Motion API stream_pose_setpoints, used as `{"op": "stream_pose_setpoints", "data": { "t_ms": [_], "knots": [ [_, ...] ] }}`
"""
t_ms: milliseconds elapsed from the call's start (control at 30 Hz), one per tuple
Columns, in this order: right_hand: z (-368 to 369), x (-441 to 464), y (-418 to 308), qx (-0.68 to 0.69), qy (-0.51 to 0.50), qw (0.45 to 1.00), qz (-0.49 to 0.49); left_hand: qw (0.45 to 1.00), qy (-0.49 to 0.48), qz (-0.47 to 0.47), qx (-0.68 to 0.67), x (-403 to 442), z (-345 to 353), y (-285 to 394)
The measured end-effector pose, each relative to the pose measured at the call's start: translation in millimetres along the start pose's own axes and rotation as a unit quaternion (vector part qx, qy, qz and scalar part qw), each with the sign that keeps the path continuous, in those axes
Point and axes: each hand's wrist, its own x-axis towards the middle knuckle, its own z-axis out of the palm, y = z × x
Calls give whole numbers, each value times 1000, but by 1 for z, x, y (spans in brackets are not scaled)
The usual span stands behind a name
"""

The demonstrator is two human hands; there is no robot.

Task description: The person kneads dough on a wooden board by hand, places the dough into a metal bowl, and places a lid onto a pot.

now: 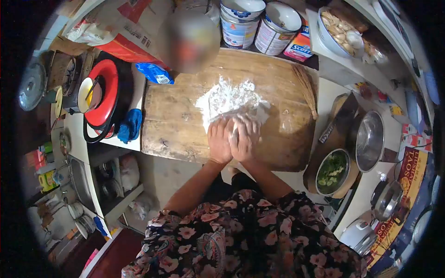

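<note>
Head view: left hand (pixel 220 140) and right hand (pixel 244 138) press side by side on white dough (pixel 235 121), fingers close together, at the edge of scattered flour (pixel 230 96) on a wooden surface (pixel 178 116).

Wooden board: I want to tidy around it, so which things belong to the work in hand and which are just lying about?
In use, it seems: wooden board; white powder, probably flour; right hand and left hand, side by side at its near edge.

Likely just lying about: straw bundle; blue cloth; steel basin; bowl of chopped greens; Scott-labelled box.
</note>
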Motion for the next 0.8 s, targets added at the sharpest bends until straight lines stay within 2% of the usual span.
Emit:
{"op": "stream_pose_setpoints", "data": {
  "t_ms": [33, 133, 267, 333, 400, 433, 467, 533, 567, 633, 667, 733, 767, 800],
  "knots": [
    [0, -4, 7, 5, -8, 999, -39, 999, 36, 14, -7, -5, 6, -2],
    [3, -4, 19, -51, -43, 997, -43, 999, 46, 11, 11, -5, 18, -8],
    [25, 37, 38, -24, -13, 999, -18, 1000, 11, -5, 18, 38, 30, -24],
    [37, 63, 50, -53, 6, 998, -24, 999, 38, 15, 16, 75, 27, -29],
    [51, 81, 64, -57, -21, 998, 29, 1000, 2, -14, 13, 102, 31, -38],
    [57, 95, 67, -100, 17, 995, 7, 999, 11, -7, 31, 117, 33, -41],
    [61, 105, 68, -103, 19, 994, 10, 998, -31, -26, 41, 130, 32, -44],
    [71, 123, 78, -100, -18, 992, 78, 994, -87, -55, 37, 148, 42, -57],
    [76, 133, 82, -104, -13, 991, 79, 995, -86, -49, 34, 157, 48, -61],
    [81, 137, 87, -143, -44, 983, 103, 998, 20, -41, 31, 162, 56, -65],
    [78, 134, 86, -145, -43, 983, 103, 999, 21, -39, 29, 160, 57, -65],
    [69, 131, 80, -97, -59, 989, 91, 996, -65, -36, 46, 155, 60, -72],
    [60, 128, 76, -97, -53, 990, 86, 988, -146, -42, -39, 153, 52, -80],
    [47, 122, 71, -45, -52, 996, 64, 989, -140, -39, -37, 163, 33, -70]
  ]
}}
